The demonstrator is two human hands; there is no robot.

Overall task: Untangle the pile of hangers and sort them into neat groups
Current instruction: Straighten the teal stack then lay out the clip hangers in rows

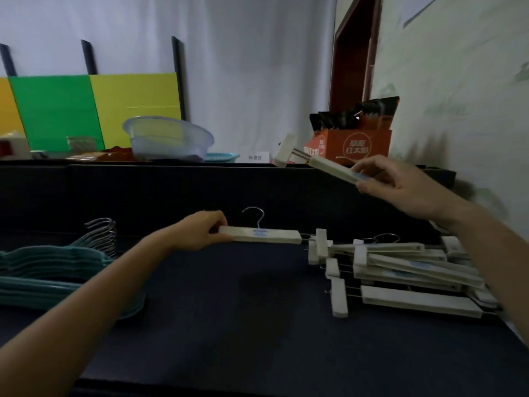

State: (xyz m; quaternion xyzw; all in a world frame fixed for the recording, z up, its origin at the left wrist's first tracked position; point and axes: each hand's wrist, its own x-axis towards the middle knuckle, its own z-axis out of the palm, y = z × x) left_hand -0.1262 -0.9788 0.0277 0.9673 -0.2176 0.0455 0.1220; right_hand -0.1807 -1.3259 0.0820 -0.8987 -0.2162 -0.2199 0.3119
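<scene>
- Presently, open dark table [229,310] shows between the teal hangers [51,270] at the left edge and the pile of white hangers [406,270] at the right.
- A raised dark ledge [171,190] bounds the table at the back. The wall [458,81] closes off the right side, close behind the pile.
- The hands are well apart, each holding its own hanger.
- The left hand [200,232] grips the left end of a white clip hanger [263,235] low over the table. Its long axis runs left to right, about level, with the hook up and toward the ledge. Its right end reaches the pile's nearest clips; contact cannot be told.
- The right hand [400,187] pinches one end of a second white hanger [332,169], raised above the pile. Its bar slants up and leftward, and the far clip stands before the orange box [355,144]. This hanger is blurred.
- The pile's bars lie mostly left to right, overlapping at slight angles.
- The teal hangers lie stacked, their hooks gathered at the back.
- A clear basin [169,138] sits on the ledge.
</scene>
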